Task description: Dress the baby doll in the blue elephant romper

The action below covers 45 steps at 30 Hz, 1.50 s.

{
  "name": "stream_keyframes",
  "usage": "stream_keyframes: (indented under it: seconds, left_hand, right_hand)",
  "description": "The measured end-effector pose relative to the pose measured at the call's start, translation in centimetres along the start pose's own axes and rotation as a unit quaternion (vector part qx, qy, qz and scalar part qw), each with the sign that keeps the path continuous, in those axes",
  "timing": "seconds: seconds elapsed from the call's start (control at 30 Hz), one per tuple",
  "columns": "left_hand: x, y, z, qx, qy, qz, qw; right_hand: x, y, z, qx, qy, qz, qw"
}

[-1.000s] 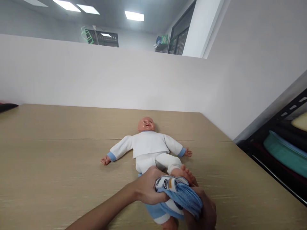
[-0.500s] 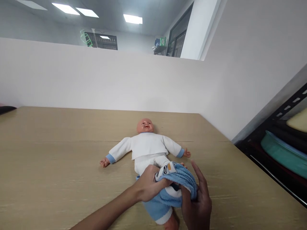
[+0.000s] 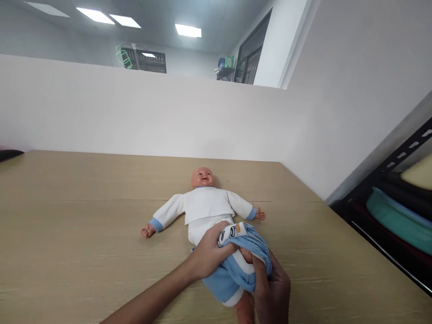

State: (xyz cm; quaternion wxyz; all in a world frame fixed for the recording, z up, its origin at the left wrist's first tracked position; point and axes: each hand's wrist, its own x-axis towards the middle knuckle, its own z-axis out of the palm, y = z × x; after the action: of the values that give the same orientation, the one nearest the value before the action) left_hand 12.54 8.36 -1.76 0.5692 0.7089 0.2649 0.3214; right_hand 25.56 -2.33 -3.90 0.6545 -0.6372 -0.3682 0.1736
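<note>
A baby doll (image 3: 205,204) in a white top lies on its back on the wooden table (image 3: 84,225), arms spread, head away from me. Light blue trousers (image 3: 232,270) with white cuffs and a printed patch are bunched over its legs. My left hand (image 3: 209,254) is closed on the trousers' waistband at the doll's hips. My right hand (image 3: 272,290) is closed on the blue fabric from the right side, over the doll's leg. One bare doll leg (image 3: 245,310) sticks out below a white cuff.
A white partition wall (image 3: 135,112) runs along the table's far edge and right side. A black metal shelf (image 3: 388,198) at the right holds teal and yellow items. A dark object (image 3: 8,154) lies at the table's far left edge.
The blue trousers have moved up the doll's legs toward its hips, covering the bare foot seen earlier. My right hand opened briefly, then closed again on the fabric.
</note>
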Motion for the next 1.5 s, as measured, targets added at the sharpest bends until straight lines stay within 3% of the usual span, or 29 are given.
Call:
stream_keyframes:
  seconds: [0.17,0.27,0.43,0.57,0.73,0.93,1.1,1.2,1.37,1.43,1.5]
  left_hand:
    - [0.0,0.3,-0.4,-0.068,-0.036,-0.013,0.997]
    - [0.2,0.3,-0.8,-0.123,-0.059,-0.024,0.99]
    - [0.5,0.1,-1.5,-0.195,-0.087,-0.069,0.974]
    - [0.8,-0.3,-1.7,-0.197,-0.074,-0.059,0.976]
    - [1.1,-0.5,-2.0,-0.136,-0.07,-0.01,0.988]
    - [0.8,-0.3,-3.2,-0.093,-0.149,-0.02,0.984]
    - [0.9,-0.8,-4.0,-0.069,-0.205,0.024,0.976]
    - [1.0,-1.2,-3.7,-0.061,-0.198,0.048,0.977]
    - [0.6,-1.3,-2.8,-0.034,-0.14,0.087,0.986]
    - [0.5,-1.1,-2.8,-0.035,-0.126,0.069,0.989]
    - [0.4,-0.9,-3.0,-0.046,-0.13,0.031,0.99]
  right_hand:
    - [0.3,1.3,0.2,0.075,-0.049,0.076,0.993]
    - [0.5,2.5,0.7,0.153,-0.046,0.121,0.98]
    - [0.7,1.9,1.6,0.157,-0.045,0.135,0.977]
    - [0.4,1.2,1.5,0.099,-0.043,0.107,0.988]
    - [-0.8,2.1,0.6,-0.008,-0.031,0.095,0.995]
    - [-1.4,3.3,-0.8,0.008,-0.087,0.068,0.994]
    - [-1.0,3.5,-1.4,0.006,-0.145,0.019,0.989]
    - [-0.7,3.4,-1.5,-0.002,-0.166,-0.023,0.986]
    - [0.5,3.5,-2.1,-0.074,-0.179,-0.105,0.975]
    - [1.3,3.6,-2.5,-0.102,-0.171,-0.158,0.967]
    - [2.2,3.9,-3.0,-0.092,-0.163,-0.147,0.971]
